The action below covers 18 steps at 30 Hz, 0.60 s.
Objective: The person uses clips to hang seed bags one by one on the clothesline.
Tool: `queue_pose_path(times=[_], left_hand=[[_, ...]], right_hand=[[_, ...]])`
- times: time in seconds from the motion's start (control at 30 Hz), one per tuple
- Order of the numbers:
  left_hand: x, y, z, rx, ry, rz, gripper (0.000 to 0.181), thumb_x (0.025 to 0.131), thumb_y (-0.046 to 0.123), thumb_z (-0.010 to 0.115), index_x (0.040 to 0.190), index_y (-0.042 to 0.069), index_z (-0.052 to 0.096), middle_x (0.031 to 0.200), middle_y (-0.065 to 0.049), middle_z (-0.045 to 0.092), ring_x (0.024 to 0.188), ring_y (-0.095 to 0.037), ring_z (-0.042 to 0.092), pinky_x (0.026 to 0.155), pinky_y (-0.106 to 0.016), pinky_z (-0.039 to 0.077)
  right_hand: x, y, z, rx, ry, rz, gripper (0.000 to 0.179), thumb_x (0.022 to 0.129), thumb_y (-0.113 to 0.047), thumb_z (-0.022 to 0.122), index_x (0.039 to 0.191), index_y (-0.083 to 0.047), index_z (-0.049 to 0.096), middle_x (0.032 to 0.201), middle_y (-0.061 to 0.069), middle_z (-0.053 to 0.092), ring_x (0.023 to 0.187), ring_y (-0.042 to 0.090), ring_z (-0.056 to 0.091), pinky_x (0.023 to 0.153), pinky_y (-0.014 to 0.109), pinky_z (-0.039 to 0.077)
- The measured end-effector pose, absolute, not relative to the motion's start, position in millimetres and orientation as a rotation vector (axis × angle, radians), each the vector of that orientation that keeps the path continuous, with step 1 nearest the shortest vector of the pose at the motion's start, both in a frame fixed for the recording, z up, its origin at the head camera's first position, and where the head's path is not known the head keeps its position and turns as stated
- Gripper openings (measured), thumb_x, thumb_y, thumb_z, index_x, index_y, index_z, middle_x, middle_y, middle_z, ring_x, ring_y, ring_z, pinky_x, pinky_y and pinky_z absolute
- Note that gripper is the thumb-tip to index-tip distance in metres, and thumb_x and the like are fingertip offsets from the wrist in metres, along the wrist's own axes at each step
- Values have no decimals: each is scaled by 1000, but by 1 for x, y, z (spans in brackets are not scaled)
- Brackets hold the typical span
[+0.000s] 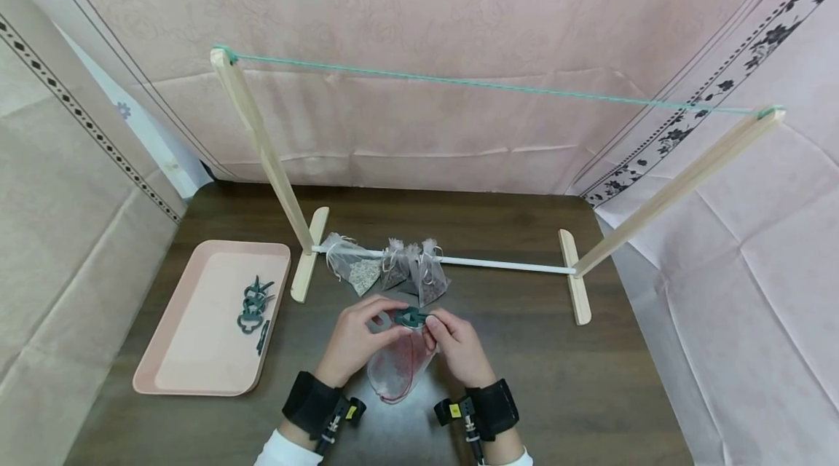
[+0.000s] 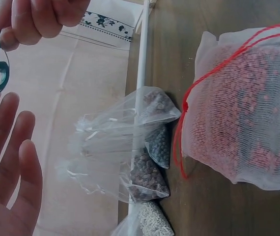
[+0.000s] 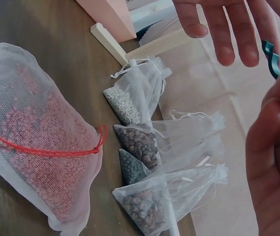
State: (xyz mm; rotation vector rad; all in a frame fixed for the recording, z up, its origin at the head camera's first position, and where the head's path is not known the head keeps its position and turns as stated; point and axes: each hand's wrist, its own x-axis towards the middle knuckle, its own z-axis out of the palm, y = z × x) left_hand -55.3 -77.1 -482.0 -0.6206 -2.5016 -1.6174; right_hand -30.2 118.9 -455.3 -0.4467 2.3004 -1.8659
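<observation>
My left hand (image 1: 362,331) and right hand (image 1: 459,346) meet near the front middle of the table, over a white mesh bag. Between them is a dark green plastic clip (image 1: 410,317) with a curved, hook-like end. The left thumb and index finger pinch one side of the clip; the other left fingers stretch out straight. On its other side, the right thumb and curled fingers grip it. The mesh bag (image 2: 243,108) lies below on the table, filled with pink granules, a red cord (image 3: 56,151) running across it.
Several small organza bags (image 1: 393,269) of stones and pale grains lean over a white bar (image 1: 505,263) behind the hands. Two wooden posts (image 1: 269,153) carry a green string (image 1: 459,81) above. At left, a pink tray (image 1: 190,335) holds several green clips (image 1: 254,306).
</observation>
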Motion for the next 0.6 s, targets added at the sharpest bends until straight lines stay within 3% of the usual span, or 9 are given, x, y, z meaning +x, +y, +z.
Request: queue_pose_path(times=[0.23,0.6], left_hand=[[-54,-77,-485,-615,-2536,-1645,36,74,42,68,107,29,63,96,8,62,78,-6,55,65,-34,47],[-53,-77,-487,-592,-2590,-1640,37,76,44,65,112,37,58,93,18,58,82,-6,55,66,-34,48]], right_hand=[[-29,118,-458,-492,2350,-1876,29,96,-15,39,78,3,52,65,15,49,60,34,48,54,41,42],[-27,116,-462,-424,2399,-1885,27,96,-16,39,81,-1,55,64,17,49,59,31,50,54,32,45]])
